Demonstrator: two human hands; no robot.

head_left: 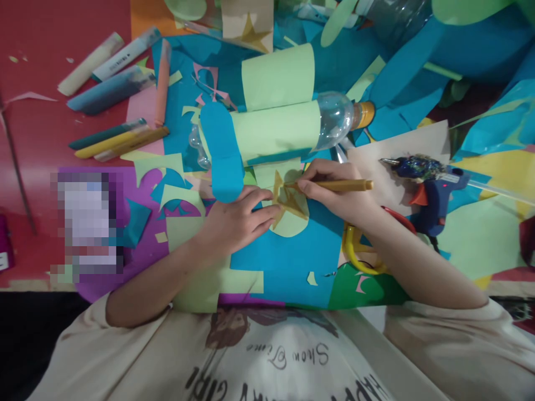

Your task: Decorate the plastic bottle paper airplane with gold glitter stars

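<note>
Printed shirt [288, 356] nearest; just shirtward of the bottle [336, 122], right fingers [314, 192] pinch a marker [345, 185] over a gold star [296, 206] on green paper [290, 228]; left fingers [264, 215], slightly spread, steady it. Light strokes should keep edges neat.

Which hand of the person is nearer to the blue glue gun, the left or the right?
Right. The right hand, holding a gold marker, is just left of the glue gun. The left hand lies farther left, beyond the gold star.
</note>
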